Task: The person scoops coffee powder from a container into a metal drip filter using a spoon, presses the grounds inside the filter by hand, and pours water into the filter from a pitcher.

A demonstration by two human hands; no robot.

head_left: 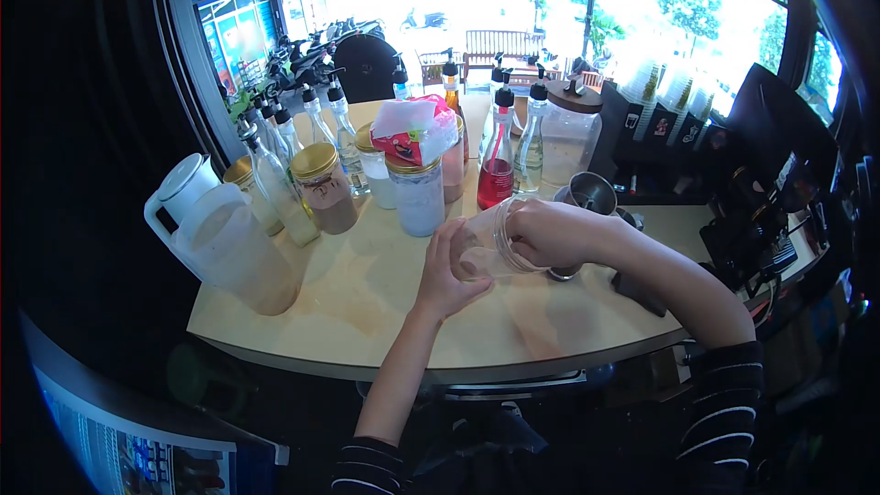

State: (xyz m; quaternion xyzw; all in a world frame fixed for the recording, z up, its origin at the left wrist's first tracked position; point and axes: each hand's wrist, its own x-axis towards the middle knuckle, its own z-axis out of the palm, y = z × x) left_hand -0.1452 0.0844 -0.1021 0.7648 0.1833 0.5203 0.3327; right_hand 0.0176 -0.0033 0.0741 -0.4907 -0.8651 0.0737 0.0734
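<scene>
Over the counter's middle I hold a clear jar [487,247] tipped on its side, its mouth facing right. Wrapped round the base end of the jar is my left hand [446,268], fingers on top and thumb below. My right hand [556,231] reaches into the mouth with its fingers curled; what they hold, if anything, is hidden. Just behind the jar stand a gold-lidded jar of white powder [421,201] and a pump bottle of red syrup [496,168]. A metal cup [592,193] is close beyond my right wrist.
Further left are a gold-lidded jar of brown powder [323,192], a frosted pitcher [236,252] and a white jug [186,185]. A pink tissue pack [414,131] lies atop the jars. Stacked cups [640,87] and a dark monitor [768,128] are at the right.
</scene>
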